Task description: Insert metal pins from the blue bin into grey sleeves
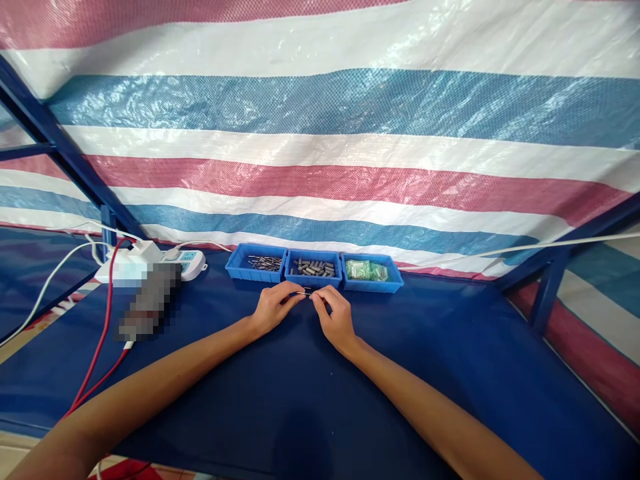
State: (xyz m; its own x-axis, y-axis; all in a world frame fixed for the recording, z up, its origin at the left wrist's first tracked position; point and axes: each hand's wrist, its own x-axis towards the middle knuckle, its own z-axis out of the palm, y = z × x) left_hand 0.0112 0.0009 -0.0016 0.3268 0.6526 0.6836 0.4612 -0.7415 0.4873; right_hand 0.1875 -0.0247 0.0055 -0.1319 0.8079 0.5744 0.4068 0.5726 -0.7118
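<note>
Blue, smooth fabric covers the worktop (450,373), on which both bare forearms are stretched forward. A thin metal pin (306,293) is pinched between the fingertips of the left hand (273,308) and those of the right hand (336,315); it is held level between the two hands, just above the worktop and just in front of the middle tray. Both hands are curled, with the fingers pressed together around the pin.

Three small rectangular blue plastic trays are set side by side, touching, behind the hands. Thin metal pins are heaped in the left tray (235,267), short dark grey cylinders in the middle tray (313,279), and crinkled green packets in the right tray (395,283).

A white plastic power strip (193,263) with plugged-in adapters lies at the left, beside a blurred grey object (150,300); red cables (103,340) and white cables (45,287) run from there. A woven plastic tarpaulin (350,133) in red, white and blue stripes hangs behind. No writing can be read.
</note>
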